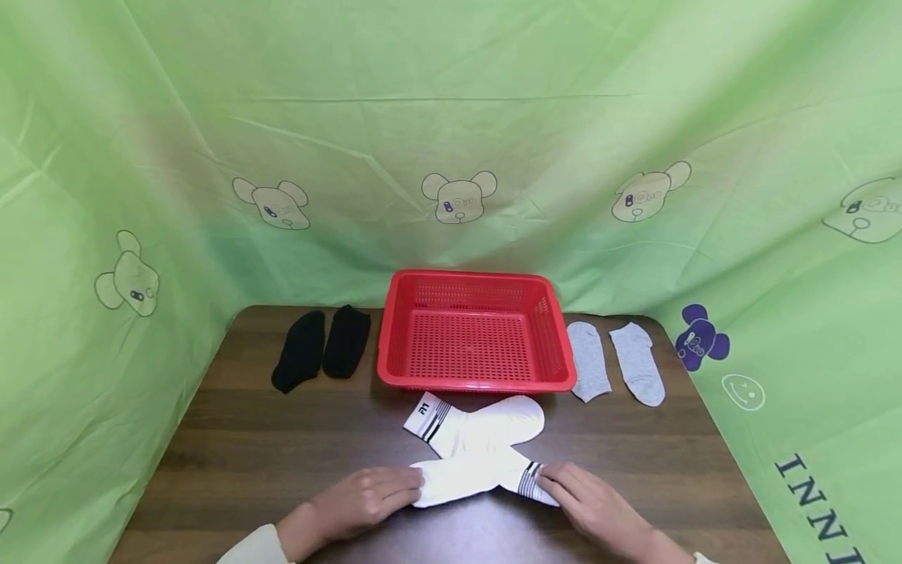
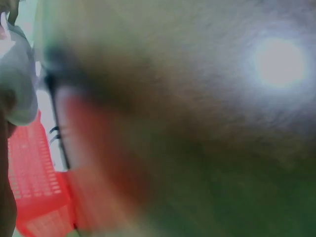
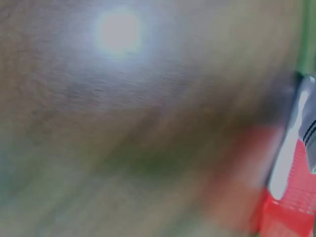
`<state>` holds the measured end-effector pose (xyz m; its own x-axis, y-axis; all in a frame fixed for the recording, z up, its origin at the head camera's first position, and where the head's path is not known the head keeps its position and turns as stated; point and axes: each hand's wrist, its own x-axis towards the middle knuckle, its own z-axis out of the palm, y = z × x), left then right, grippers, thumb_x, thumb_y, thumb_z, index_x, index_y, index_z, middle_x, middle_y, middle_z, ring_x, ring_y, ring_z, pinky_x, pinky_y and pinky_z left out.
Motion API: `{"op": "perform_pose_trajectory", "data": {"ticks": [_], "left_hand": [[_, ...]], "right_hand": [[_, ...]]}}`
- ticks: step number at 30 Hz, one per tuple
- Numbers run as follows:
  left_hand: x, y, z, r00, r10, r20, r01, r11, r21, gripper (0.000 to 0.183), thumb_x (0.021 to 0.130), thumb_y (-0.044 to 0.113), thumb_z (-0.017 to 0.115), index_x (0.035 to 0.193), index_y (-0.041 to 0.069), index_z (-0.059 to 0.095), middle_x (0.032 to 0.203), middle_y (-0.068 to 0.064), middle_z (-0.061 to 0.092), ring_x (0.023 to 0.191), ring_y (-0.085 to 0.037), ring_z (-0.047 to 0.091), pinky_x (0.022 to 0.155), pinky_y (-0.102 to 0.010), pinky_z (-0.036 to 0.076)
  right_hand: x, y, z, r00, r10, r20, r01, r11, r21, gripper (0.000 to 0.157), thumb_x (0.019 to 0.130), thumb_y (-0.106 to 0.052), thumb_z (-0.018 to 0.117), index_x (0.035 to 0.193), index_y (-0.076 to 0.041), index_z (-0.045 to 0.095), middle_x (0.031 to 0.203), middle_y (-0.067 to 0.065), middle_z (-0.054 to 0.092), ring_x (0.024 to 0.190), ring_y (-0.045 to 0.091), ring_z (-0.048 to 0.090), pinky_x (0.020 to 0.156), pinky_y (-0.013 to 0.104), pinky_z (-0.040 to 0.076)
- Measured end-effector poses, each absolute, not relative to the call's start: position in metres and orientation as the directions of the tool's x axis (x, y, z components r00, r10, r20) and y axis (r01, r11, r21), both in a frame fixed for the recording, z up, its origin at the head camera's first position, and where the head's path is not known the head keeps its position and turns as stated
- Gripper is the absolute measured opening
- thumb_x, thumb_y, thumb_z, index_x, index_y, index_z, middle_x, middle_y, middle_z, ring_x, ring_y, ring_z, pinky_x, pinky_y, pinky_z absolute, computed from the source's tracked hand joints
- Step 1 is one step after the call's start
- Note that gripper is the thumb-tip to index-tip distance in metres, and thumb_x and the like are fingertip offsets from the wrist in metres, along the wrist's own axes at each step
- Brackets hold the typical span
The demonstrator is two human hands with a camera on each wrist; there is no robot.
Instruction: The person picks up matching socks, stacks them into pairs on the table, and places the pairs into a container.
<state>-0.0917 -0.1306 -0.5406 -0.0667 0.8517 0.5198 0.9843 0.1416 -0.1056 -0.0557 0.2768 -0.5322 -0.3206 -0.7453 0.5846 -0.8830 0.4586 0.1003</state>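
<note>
Two white socks with dark stripes near the cuffs lie one over the other on the brown table. My left hand (image 1: 369,497) pinches the toe end of the nearer white sock (image 1: 458,478). At its striped cuff, my right hand (image 1: 588,501) grips the same sock, so it stretches between both hands. The farther white sock (image 1: 503,421) lies behind, its cuff pointing left. In the left wrist view, the held sock's toe (image 2: 22,91) shows at the left edge; in the right wrist view, its striped cuff (image 3: 309,133) shows at the right edge.
A red plastic basket (image 1: 477,385) with perforated sides stands behind the white socks. Two black socks (image 1: 301,350) lie to its left, two grey socks (image 1: 637,364) to its right. A green curtain (image 1: 458,133) printed with bear heads surrounds the wooden table (image 1: 282,439).
</note>
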Motion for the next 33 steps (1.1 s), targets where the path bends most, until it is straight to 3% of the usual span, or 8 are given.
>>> {"op": "perform_pose_trajectory", "data": {"ticks": [4,8,13,16,19,23,28,33], "left_hand": [[-0.095,-0.128,-0.528,-0.177,0.715,0.677,0.984,0.137,0.114,0.025,0.105,0.004,0.051,0.115,0.003,0.074,0.118,-0.011,0.076,0.110,-0.018,0.074,0.094,-0.026,0.057],[-0.092,-0.122,-0.517,-0.443,0.592,0.673,0.877,0.132,0.462,0.025,0.094,-0.007,0.065,0.115,0.005,0.072,0.112,-0.010,0.077,0.104,-0.017,0.075,0.093,-0.024,0.057],[-0.085,-0.113,-0.508,-0.803,0.439,0.403,0.517,0.177,0.837,0.021,0.093,0.003,0.071,0.110,0.015,0.075,0.105,-0.001,0.078,0.096,-0.009,0.073,0.083,-0.023,0.060],[-0.084,-0.107,-0.503,-0.933,0.331,0.140,0.209,0.185,0.960,0.016,0.094,0.012,0.073,0.110,0.012,0.076,0.106,-0.005,0.078,0.094,-0.008,0.071,0.082,-0.023,0.060],[-0.086,-0.101,-0.500,-0.973,0.224,-0.055,-0.016,0.173,0.985,0.020,0.092,0.010,0.075,0.111,0.004,0.075,0.104,-0.012,0.076,0.093,-0.009,0.070,0.082,-0.020,0.059],[-0.087,-0.096,-0.502,-0.971,0.152,-0.182,-0.158,0.157,0.975,0.024,0.091,0.005,0.074,0.113,-0.006,0.073,0.101,-0.017,0.076,0.089,-0.011,0.070,0.076,-0.018,0.057],[-0.087,-0.094,-0.513,-0.960,0.147,-0.240,-0.211,0.188,0.959,0.025,0.089,-0.001,0.071,0.111,-0.013,0.071,0.094,-0.020,0.075,0.082,-0.013,0.068,0.068,-0.020,0.057],[-0.089,-0.093,-0.528,-0.973,0.112,-0.200,-0.159,0.296,0.942,0.021,0.084,-0.005,0.074,0.104,-0.012,0.074,0.086,-0.017,0.075,0.076,-0.012,0.066,0.064,-0.019,0.055]], "right_hand": [[-0.062,0.280,-0.513,-0.311,-0.698,0.645,-0.915,0.403,-0.005,0.035,0.105,-0.005,0.038,0.109,0.000,0.072,0.108,0.008,0.070,0.097,0.018,0.064,0.091,0.024,0.051],[-0.062,0.282,-0.502,-0.433,-0.599,0.674,-0.896,0.366,-0.251,0.028,0.107,-0.009,0.046,0.112,0.001,0.071,0.107,0.007,0.071,0.098,0.016,0.065,0.095,0.018,0.049],[-0.055,0.281,-0.495,-0.749,-0.421,0.512,-0.659,0.391,-0.643,0.022,0.094,0.005,0.068,0.115,0.001,0.067,0.104,0.007,0.073,0.094,0.003,0.069,0.086,0.012,0.054],[-0.054,0.280,-0.492,-0.889,-0.330,0.317,-0.427,0.350,-0.834,0.029,0.088,0.012,0.070,0.115,0.005,0.064,0.101,0.010,0.073,0.093,0.001,0.069,0.079,0.017,0.057],[-0.057,0.279,-0.489,-0.955,-0.271,0.122,-0.209,0.320,-0.924,0.024,0.092,0.005,0.067,0.116,0.010,0.063,0.098,0.006,0.073,0.092,0.001,0.068,0.078,0.020,0.058],[-0.065,0.279,-0.489,-0.959,-0.245,-0.142,0.081,0.243,-0.967,0.035,0.097,-0.005,0.066,0.122,0.018,0.057,0.099,-0.001,0.074,0.089,0.002,0.068,0.077,0.020,0.056],[-0.069,0.273,-0.500,-0.897,-0.230,-0.376,0.343,0.174,-0.923,0.041,0.097,-0.007,0.064,0.126,0.019,0.053,0.094,-0.003,0.073,0.081,0.002,0.064,0.071,0.018,0.053],[-0.067,0.267,-0.516,-0.884,-0.175,-0.433,0.395,0.214,-0.893,0.034,0.095,-0.009,0.067,0.117,0.015,0.058,0.088,-0.002,0.070,0.078,0.005,0.062,0.070,0.020,0.053]]}}
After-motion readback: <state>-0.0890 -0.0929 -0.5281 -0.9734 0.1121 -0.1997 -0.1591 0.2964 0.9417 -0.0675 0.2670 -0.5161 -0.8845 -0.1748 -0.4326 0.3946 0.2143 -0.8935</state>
